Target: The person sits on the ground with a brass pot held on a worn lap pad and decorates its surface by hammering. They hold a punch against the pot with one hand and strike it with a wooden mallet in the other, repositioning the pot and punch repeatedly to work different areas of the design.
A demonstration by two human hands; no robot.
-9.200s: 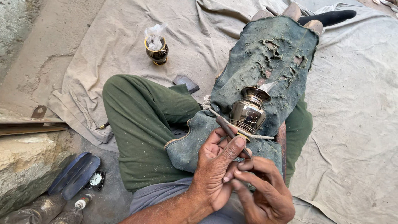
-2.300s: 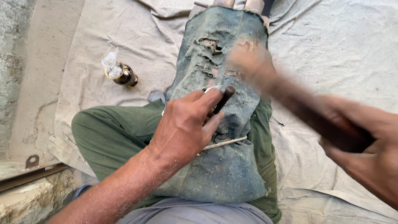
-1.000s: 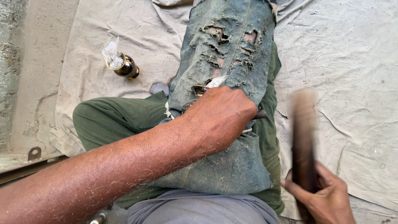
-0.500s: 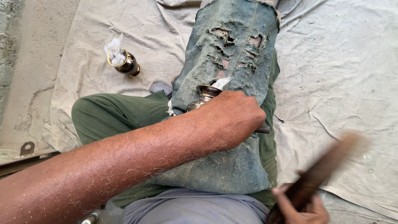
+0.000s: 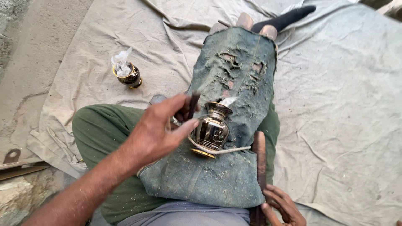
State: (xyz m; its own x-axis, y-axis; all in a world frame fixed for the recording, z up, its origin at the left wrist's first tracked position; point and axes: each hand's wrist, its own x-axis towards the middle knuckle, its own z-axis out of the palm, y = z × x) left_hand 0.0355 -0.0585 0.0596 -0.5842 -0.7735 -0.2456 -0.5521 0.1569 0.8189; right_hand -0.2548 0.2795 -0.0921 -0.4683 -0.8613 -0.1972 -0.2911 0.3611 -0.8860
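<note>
A dark tool [image 5: 193, 104] is gripped in the left hand [image 5: 161, 127], just beside the shiny pot [image 5: 211, 129]; its contents are hidden. The right hand [image 5: 281, 207], partly cut off, is closed around a wooden stick [image 5: 259, 161]. Beyond the left hand, a dark jar [image 5: 127, 75] is stuffed with plastic.

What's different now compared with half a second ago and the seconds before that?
The left hand has lifted off the small metal pot, which now shows in full; it holds a thin dark punch beside the pot. The right hand has brought the wooden mallet down from its swing to rest along the lap. The torn denim pad, the cord and the dark jar stayed put.
</note>
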